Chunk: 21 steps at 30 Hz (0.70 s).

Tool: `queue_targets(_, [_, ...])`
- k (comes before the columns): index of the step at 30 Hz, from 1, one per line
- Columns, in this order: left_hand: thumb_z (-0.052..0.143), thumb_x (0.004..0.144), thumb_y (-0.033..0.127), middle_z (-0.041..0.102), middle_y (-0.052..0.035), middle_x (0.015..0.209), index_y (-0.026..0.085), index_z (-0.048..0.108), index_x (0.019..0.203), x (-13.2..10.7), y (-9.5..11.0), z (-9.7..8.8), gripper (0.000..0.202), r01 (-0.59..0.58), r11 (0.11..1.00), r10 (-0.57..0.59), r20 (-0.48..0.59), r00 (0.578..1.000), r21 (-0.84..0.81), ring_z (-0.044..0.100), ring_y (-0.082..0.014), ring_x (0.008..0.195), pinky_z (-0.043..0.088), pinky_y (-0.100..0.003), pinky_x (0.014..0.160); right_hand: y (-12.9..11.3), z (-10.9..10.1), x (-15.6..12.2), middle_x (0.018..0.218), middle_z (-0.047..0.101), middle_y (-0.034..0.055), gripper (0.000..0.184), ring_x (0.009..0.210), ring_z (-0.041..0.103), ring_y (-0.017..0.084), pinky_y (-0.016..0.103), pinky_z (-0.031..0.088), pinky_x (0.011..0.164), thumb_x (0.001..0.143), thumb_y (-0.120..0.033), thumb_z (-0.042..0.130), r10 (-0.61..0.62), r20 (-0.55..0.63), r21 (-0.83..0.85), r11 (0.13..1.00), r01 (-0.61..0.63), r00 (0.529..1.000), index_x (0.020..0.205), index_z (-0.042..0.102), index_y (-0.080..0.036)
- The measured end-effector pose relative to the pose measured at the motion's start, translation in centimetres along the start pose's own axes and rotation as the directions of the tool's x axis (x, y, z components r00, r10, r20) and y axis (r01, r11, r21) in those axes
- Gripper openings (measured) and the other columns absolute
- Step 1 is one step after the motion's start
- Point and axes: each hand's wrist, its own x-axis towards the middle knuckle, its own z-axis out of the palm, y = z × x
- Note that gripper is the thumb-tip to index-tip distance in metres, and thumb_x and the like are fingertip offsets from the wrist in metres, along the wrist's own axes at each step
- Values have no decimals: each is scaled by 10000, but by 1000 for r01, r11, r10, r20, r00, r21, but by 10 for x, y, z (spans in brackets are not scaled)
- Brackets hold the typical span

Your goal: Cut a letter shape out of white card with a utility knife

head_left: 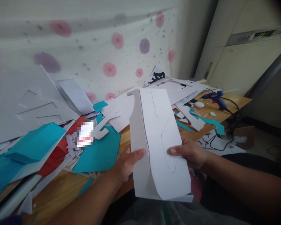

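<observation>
I hold a folded sheet of white card [154, 134] upright in front of me, with a crease running down its left part and faint cut lines on its face. My left hand [126, 164] grips its left edge, thumb on the front. My right hand [189, 153] grips its right edge, thumb pressed on the face. The card's lower end curls over near my lap.
A wooden table [61, 190] is strewn with white paper offcuts [25, 106], teal sheets [100, 153] and red paper [58, 153]. A blue glue gun [215, 97] with a black cord lies at the far right. A spotted cloth [107, 47] hangs behind.
</observation>
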Motion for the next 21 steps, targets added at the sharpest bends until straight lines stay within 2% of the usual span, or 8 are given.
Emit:
queue_targets(4, [700, 762, 404, 714, -91, 961, 171, 662, 1093, -3, -5, -2, 406, 29, 999, -26, 86, 996, -34, 660, -211, 795, 516, -291, 682, 2, 3, -1, 901, 721, 94, 359, 781, 690, 198, 333, 565, 725, 695, -177, 748, 17, 53, 28, 999, -19, 998, 1038, 662, -117])
queue_targets(7, [748, 696, 453, 719, -94, 892, 154, 693, 1005, -5, -5, -6, 433, 80, 996, -74, 123, 990, -43, 658, -208, 750, 512, -282, 652, 5, 6, -1, 925, 718, 115, 402, 787, 690, 210, 346, 561, 734, 677, -210, 760, 31, 80, 34, 999, -34, 996, 1052, 659, -107])
queue_targets(10, [787, 658, 390, 721, -83, 833, 151, 699, 958, 0, 0, -11, 393, 23, 998, -25, -27, 999, -51, 663, -214, 728, 513, -291, 657, 7, 6, 0, 946, 715, 123, 426, 814, 691, 222, 352, 558, 736, 663, -215, 766, 52, 44, 0, 999, -52, 998, 1062, 657, -111])
queue_targets(14, [770, 691, 365, 720, -71, 819, 158, 692, 936, 11, 6, -12, 330, -78, 990, 46, -258, 965, -116, 657, -200, 727, 512, -294, 679, 11, 2, 1, 967, 713, 119, 449, 819, 690, 218, 350, 549, 748, 650, -242, 778, 94, -15, -73, 993, -95, 995, 1065, 654, -121])
queue_targets(17, [718, 731, 459, 719, -94, 865, 147, 673, 984, 14, 2, -9, 404, -85, 986, 32, -335, 942, -143, 655, -229, 789, 514, -338, 730, 15, 1, 2, 980, 712, 122, 497, 823, 688, 228, 358, 542, 756, 611, -285, 809, 112, -57, -123, 985, -118, 992, 1055, 656, -123])
queue_targets(21, [634, 773, 548, 717, -79, 839, 159, 649, 1022, 13, -4, -4, 462, -32, 983, -39, -380, 924, -181, 654, -228, 769, 507, -339, 708, 20, 7, 2, 966, 713, 117, 533, 825, 682, 232, 358, 539, 746, 587, -334, 825, 124, -51, -152, 980, -131, 991, 1049, 662, -124])
